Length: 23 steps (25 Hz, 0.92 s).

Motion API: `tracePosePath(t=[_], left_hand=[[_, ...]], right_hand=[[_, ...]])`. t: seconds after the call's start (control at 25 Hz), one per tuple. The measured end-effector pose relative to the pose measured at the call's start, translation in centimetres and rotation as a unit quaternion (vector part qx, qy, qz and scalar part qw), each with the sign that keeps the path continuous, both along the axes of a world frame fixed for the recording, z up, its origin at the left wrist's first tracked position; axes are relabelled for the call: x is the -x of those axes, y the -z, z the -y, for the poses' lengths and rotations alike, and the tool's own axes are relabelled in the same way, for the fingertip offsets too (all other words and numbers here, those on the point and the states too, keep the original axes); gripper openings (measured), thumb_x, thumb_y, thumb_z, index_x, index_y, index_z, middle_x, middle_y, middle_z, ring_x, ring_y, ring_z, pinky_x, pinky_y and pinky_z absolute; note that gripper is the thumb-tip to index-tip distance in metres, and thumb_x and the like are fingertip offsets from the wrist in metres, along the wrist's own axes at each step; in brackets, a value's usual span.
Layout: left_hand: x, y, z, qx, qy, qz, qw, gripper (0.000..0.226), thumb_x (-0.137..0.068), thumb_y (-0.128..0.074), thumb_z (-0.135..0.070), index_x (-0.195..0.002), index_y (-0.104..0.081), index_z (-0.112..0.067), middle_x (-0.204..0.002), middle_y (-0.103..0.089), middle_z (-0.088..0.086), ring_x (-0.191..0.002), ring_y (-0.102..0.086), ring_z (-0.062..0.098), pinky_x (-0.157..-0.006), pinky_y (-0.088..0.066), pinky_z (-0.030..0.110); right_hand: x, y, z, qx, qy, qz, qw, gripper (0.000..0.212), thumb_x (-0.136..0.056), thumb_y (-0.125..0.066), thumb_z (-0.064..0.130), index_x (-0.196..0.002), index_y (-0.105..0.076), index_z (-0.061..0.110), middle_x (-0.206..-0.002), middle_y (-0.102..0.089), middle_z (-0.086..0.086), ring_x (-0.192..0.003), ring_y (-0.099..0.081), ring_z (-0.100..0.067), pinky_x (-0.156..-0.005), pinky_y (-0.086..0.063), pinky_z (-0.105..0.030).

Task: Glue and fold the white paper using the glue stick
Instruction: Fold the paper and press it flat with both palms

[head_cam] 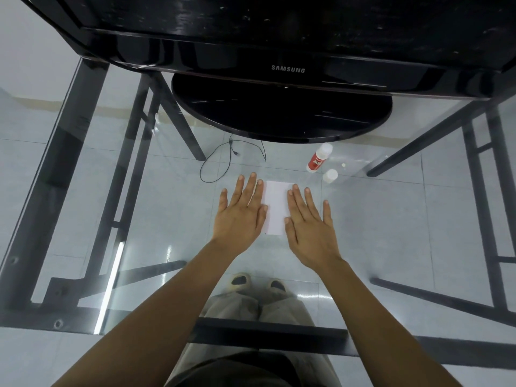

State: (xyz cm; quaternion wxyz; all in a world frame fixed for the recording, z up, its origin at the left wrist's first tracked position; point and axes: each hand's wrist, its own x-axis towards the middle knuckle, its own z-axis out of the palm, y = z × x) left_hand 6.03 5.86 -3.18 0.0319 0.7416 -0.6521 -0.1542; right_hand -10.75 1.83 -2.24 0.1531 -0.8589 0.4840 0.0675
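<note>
the white paper (276,209) lies flat on the glass table (391,219), just right of the frame's centre. it shows as a narrow, plain white rectangle, its long sides running up and down the frame, with clean straight edges and no print or marks to be seen. whether it is a single sheet or folded layers cannot be told.

the left hand (240,215) lies palm down on the paper's left side, fingers straight and slightly spread, the inner fingers and thumb overlapping the left edge. the right hand (310,223) lies palm down on the right side in the same way, fingers straight, its inner fingers and thumb touching the right edge. neither hand grips anything; both are flat and open, with the paper showing between them.

the glue stick (319,157), white with a red label, stands tilted up and to the right of the paper, apart from it. its white cap (330,175) sits separately just below and to the right of the stick.

across the top of the frame stands a black samsung monitor (279,37) on a round black base (279,110). a thin black cable (231,159) loops above the left hand. through the glass, at lower centre, show the person's slippered feet (258,283).
</note>
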Motion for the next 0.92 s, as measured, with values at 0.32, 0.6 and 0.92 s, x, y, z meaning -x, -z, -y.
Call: tracePosePath(t=[0.32, 0.6, 0.92], left_hand=[[-3.8, -1.3, -2.0, 0.092, 0.038, -0.249, 0.963, 0.04, -0.083, -0.064, -0.007, -0.122, -0.056, -0.003, -0.135, -0.049, 0.016, -0.134, -0.025, 0.028, -0.11, -0.023, 0.045], [-3.5, -0.9, -2.2, 0.091, 0.035, -0.222, 0.97, 0.048, -0.084, -0.064, -0.027, -0.128, -0.053, -0.013, -0.138, -0.049, 0.007, -0.137, -0.021, 0.017, -0.11, -0.021, 0.04], [-3.0, -1.4, -2.0, 0.067, 0.036, -0.154, 0.985, 0.046, -0.082, -0.066, -0.032, -0.124, -0.057, -0.014, -0.139, -0.049, 0.009, -0.136, -0.033, 0.027, -0.106, -0.036, 0.049]], right_hand=[[0.8, 0.0, 1.3, -0.018, -0.032, 0.006, 0.999, 0.059, -0.095, -0.017, 0.048, -0.146, 0.002, 0.025, -0.157, 0.003, 0.006, -0.143, 0.01, -0.015, -0.111, 0.012, -0.044], [0.9, 0.1, 1.6, -0.024, -0.038, 0.011, 0.999, 0.062, -0.093, -0.019, 0.053, -0.146, -0.001, 0.025, -0.157, 0.0, 0.006, -0.144, 0.006, -0.015, -0.112, 0.008, -0.045], [1.3, -0.3, 1.3, -0.015, -0.006, 0.052, 0.999, 0.066, -0.089, -0.019, 0.057, -0.145, -0.016, 0.023, -0.156, -0.015, 0.002, -0.144, -0.008, -0.016, -0.114, 0.004, -0.04]])
